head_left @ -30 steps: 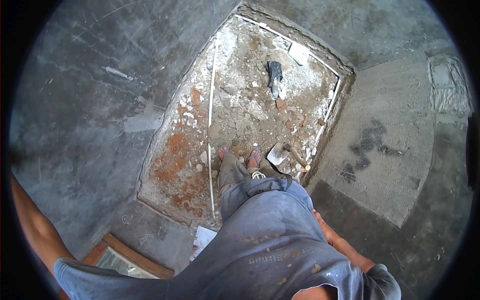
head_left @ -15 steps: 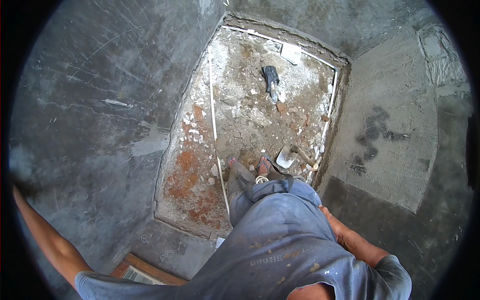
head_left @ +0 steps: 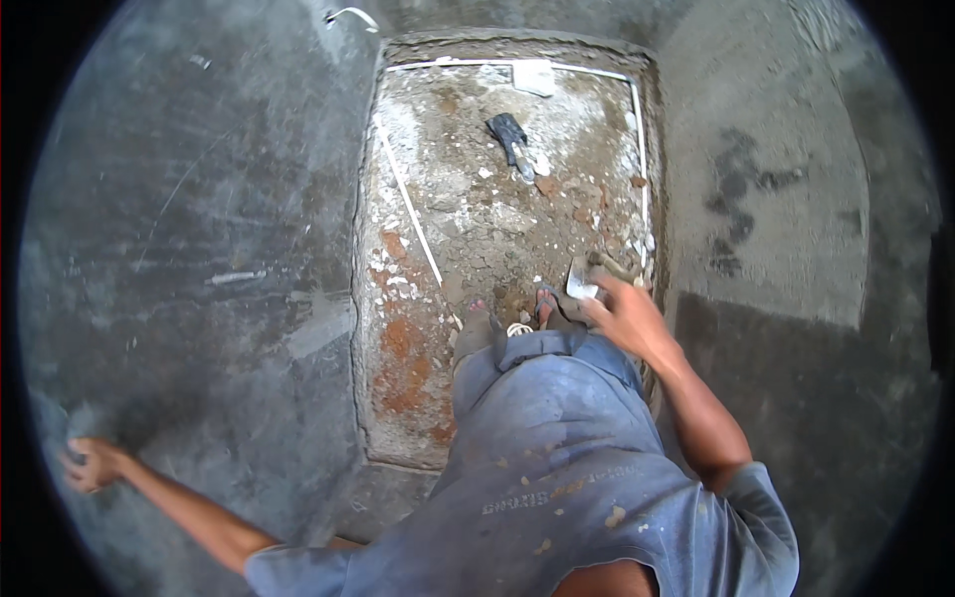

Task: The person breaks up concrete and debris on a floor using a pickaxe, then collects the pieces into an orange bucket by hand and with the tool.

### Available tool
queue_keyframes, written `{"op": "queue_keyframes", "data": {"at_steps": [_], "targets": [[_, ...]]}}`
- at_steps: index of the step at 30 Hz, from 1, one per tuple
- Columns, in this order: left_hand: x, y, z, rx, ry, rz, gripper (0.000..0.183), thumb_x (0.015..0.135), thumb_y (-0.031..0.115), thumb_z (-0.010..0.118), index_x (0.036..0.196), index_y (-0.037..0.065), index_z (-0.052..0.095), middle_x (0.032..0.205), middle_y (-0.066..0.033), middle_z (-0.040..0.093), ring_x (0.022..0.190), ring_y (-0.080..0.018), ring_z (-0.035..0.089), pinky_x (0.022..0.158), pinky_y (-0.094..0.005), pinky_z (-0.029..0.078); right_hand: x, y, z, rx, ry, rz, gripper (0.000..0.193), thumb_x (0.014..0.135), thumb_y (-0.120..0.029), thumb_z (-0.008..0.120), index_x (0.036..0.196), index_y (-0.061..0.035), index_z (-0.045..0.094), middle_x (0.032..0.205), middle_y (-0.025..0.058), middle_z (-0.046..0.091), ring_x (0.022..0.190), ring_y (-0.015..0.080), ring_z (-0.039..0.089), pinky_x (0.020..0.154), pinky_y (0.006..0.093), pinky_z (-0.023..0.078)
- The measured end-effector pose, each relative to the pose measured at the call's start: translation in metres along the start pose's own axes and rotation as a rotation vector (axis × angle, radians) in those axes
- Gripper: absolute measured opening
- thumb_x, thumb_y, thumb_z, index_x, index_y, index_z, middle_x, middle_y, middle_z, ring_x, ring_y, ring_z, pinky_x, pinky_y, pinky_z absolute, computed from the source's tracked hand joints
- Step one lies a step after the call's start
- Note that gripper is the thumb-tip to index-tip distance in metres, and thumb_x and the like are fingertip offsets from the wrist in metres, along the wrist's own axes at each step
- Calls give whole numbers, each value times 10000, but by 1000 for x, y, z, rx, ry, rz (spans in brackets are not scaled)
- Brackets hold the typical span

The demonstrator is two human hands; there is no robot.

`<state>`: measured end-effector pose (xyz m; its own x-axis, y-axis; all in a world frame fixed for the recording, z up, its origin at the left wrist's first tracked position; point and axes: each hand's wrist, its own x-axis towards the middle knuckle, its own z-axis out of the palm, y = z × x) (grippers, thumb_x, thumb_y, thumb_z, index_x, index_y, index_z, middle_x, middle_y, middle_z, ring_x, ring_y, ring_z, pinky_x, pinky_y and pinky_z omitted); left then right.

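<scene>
Right hand: While the forearm reaches down beside the body, the right hand [head_left: 634, 313] hangs over a wooden-handled tool [head_left: 581, 279], thumb and fingers parted in a half-open curve; whether the fingertips touch the handle cannot be told.
Wooden-handled tool: it lies on the rubble just beyond the right foot, near the right-hand edge of the cut-out patch [head_left: 477, 244], its pale flat blade to the left and its handle to the right, partly behind the hand.
Left hand: stretched far out to the person's left above the grey floor [head_left: 199, 358], the left hand [head_left: 95, 465] is slightly blurred, its fingers loosely bent and apart, with nothing seen in its grasp.
Feet: in sandals, the feet [head_left: 545, 300] stand side by side on the rubble.
White strips: one far strip [head_left: 448, 64] runs along the far edge, one right strip [head_left: 640, 159] along the right edge, and one slanting strip [head_left: 408, 204] lies toward the left.
Rubble: a black object [head_left: 507, 129] lies in the far half, a white slab [head_left: 534, 78] beyond it by the far strip; reddish soil [head_left: 403, 363] spreads at near left.
Clothing: a blue-grey shirt [head_left: 557, 438] carries pale splashes.
</scene>
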<state>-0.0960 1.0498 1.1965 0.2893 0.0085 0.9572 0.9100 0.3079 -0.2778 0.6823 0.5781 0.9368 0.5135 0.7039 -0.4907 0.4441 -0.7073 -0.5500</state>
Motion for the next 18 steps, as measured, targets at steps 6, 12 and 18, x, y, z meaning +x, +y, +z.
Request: {"op": "queue_keyframes", "data": {"at_steps": [6, 12, 18], "targets": [[-136, 467, -340, -1880, -1879, -1193, 397, 942, 234, 633, 1248, -18, 657, 1246, -153, 687, 1153, -262, 651, 995, -427, 511, 12, -145, 62, 397, -107, -711, 253, 903, -245, 652, 1026, -33, 711, 869, 240, 716, 863, 447, 696, 793, 545, 530], [-96, 582, -569, -3287, -3010, -60, 569, 1018, 375, 577, 1375, -68, 574, 1427, -217, 588, 1404, -317, 493, 1216, -436, 291, -4, -259, 109, 635, -34, -1111, 179, 787, -179, 634, 767, -4, 662, 702, 241, 660, 753, 464, 676, 704, 554, 535], [-186, 566, -557, -1969, -3703, 1123, 453, 1051, 264, 477, 1219, -103, 684, 1263, -220, 685, 1235, -296, 615, 1134, -378, 396, 27, -177, 122, 906, 123, -788, 157, 746, -166, 615, 744, -15, 662, 711, 246, 647, 735, 457, 669, 681, 555, 521]]}}
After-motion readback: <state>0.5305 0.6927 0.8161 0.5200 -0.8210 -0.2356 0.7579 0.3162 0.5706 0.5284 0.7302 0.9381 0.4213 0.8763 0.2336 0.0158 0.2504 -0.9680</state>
